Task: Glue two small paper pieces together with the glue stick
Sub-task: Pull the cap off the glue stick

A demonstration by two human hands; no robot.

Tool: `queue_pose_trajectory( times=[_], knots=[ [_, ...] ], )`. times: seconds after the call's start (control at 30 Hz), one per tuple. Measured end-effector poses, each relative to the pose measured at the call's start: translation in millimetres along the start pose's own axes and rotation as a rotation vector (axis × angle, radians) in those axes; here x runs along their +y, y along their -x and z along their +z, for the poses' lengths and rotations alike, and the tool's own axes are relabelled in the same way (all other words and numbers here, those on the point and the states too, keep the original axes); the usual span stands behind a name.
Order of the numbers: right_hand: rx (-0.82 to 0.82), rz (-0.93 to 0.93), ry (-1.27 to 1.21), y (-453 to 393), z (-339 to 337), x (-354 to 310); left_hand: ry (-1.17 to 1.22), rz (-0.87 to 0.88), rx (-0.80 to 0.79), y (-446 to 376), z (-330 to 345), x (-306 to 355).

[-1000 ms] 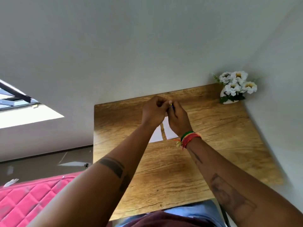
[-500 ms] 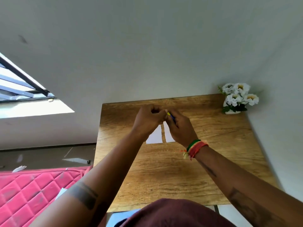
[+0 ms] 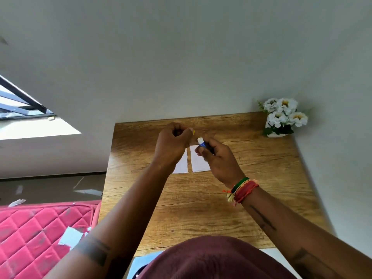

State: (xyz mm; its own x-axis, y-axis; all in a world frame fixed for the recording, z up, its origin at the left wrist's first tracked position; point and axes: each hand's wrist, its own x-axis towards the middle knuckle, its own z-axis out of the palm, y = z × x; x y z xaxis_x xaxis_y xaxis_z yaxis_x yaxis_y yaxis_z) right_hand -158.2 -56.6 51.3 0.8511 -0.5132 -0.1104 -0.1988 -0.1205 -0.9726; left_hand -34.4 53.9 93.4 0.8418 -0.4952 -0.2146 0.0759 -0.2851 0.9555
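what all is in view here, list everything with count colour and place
table: 1, brown wood, centre, against the wall
paper pieces: 2, white, flat side by side on the table under the hands
glue stick: 1, blue body with white tip showing, in the right hand
cap: 1, yellow, only an edge shows at the left hand's fingers
flowers: 1 bunch, white in a white pot, far right corner of the table
mattress: 1, pink quilted, lower left, with paper scraps on it
window: 1, dark frame, left
bracelets: several, red and green, right wrist
left hand: 1, closed on the cap
right hand: 1, gripping the glue stick
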Motion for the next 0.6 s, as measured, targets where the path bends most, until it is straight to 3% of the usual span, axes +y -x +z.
queue_pose_trajectory(
  times=[0.17,0.3,0.6],
  knots=[
    [-0.031,0.059,-0.082,-1.8,7.2,9.9,-0.367,-0.025,0.137,-10.1,-7.1,-55.3],
    [-0.08,0.074,-0.055,-11.4,32.3,19.6,-0.461,-0.116,0.206,-14.2,-18.3,-104.9],
    [-0.163,0.122,0.102,-34.7,77.2,33.5,-0.573,-0.256,0.209,-23.4,-32.0,-151.6]
  ],
)
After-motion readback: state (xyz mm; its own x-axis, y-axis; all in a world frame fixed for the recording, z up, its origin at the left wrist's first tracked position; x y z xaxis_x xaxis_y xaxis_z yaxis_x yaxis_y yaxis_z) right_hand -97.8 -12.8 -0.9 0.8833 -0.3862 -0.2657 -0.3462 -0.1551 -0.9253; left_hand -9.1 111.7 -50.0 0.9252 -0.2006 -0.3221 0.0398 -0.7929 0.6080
